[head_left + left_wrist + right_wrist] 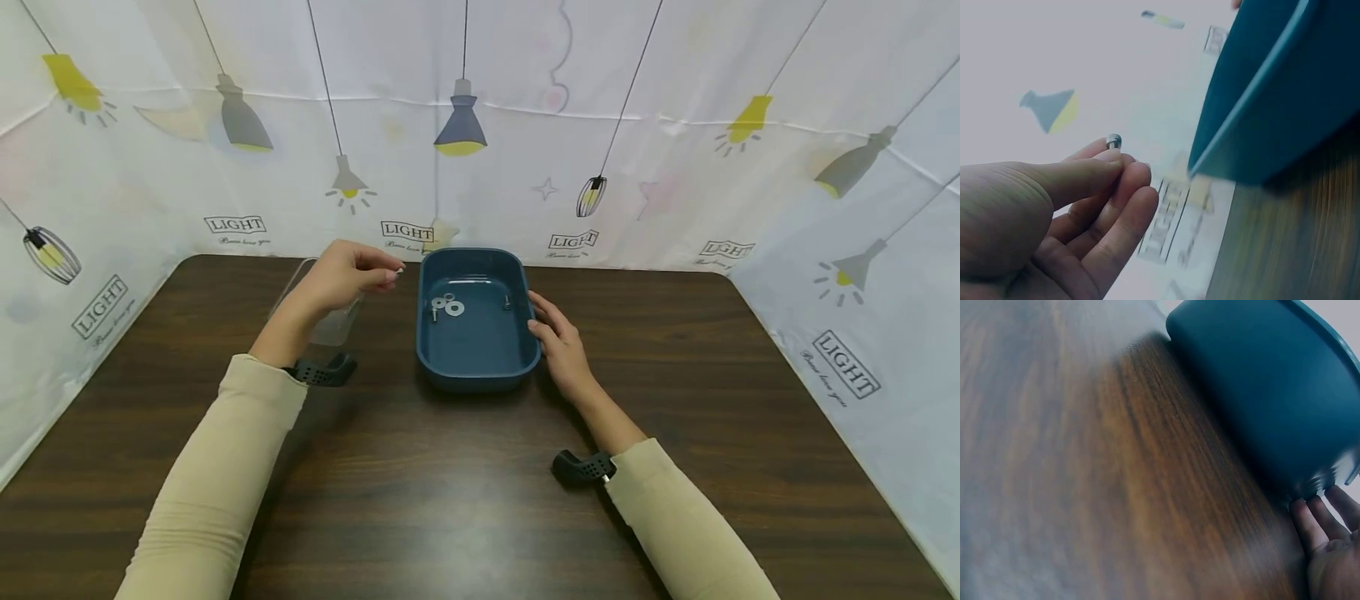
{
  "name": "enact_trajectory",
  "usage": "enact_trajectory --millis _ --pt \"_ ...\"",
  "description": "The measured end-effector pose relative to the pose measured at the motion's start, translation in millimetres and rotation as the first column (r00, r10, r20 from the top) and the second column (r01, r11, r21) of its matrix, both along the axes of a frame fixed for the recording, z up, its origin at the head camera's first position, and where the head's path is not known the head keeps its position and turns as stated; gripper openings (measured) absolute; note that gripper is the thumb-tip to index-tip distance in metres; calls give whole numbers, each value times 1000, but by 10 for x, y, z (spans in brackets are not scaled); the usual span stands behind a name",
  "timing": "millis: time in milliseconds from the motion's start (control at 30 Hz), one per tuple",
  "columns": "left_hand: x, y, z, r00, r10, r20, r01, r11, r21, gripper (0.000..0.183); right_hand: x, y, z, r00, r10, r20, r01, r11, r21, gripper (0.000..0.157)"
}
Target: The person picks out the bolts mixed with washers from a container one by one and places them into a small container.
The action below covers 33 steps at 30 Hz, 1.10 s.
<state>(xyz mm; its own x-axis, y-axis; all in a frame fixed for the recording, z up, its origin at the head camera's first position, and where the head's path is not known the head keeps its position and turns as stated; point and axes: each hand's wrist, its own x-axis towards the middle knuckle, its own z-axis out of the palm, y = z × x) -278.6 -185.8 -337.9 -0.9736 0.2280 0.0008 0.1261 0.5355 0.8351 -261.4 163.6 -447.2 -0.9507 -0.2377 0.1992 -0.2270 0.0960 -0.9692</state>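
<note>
Starting at the left, your cream left sleeve (202, 483) reaches over the dark wood-grain table (450, 517), with a black wristband (322, 371) at its cuff. Beneath and just beside your left hand (337, 275) lies a clear plastic container (332, 331), partly hidden by it. You pinch a small metal screw (1114, 141) between thumb and fingertips, its cylindrical head sticking up past them; the other fingers curve loosely. Hand and screw are in the air near the left rim of the blue rectangular bin (480, 354), not touching it. Inside the bin, toward its left wall, three flat washers (454, 308) lie close together with a second screw (433, 315) beside them; a small metal piece (507, 302) is near the right wall. Your right hand (562, 346) is opened out, its fingers touching the bin's right outer side and the thumb at its rim. Farther right comes another black wristband (581, 468).
</note>
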Motion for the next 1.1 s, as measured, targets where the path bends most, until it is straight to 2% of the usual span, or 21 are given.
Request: enact_trajectory --millis 167,333,633,933,1100 --pt "62 -254 28 998 58 11 -57 996 -73 31 -2 33 16 1000 -12 -13 12 1000 15 49" --pt "60 -473 -24 995 97 -11 -97 988 -117 32 -1 62 40 1000 -10 -13 11 1000 19 49" --pt "-40 -702 -182 966 255 -54 -258 964 -59 31 6 79 54 1000 -17 -6 17 999 32 49" --pt "-171 -765 -281 964 264 -3 -261 950 -170 31 2 32 33 1000 -20 -5 20 1000 19 49" --pt "-242 -764 -331 964 267 12 -260 948 -185 30 -1 1 15 1000 -18 -9 18 999 31 49"
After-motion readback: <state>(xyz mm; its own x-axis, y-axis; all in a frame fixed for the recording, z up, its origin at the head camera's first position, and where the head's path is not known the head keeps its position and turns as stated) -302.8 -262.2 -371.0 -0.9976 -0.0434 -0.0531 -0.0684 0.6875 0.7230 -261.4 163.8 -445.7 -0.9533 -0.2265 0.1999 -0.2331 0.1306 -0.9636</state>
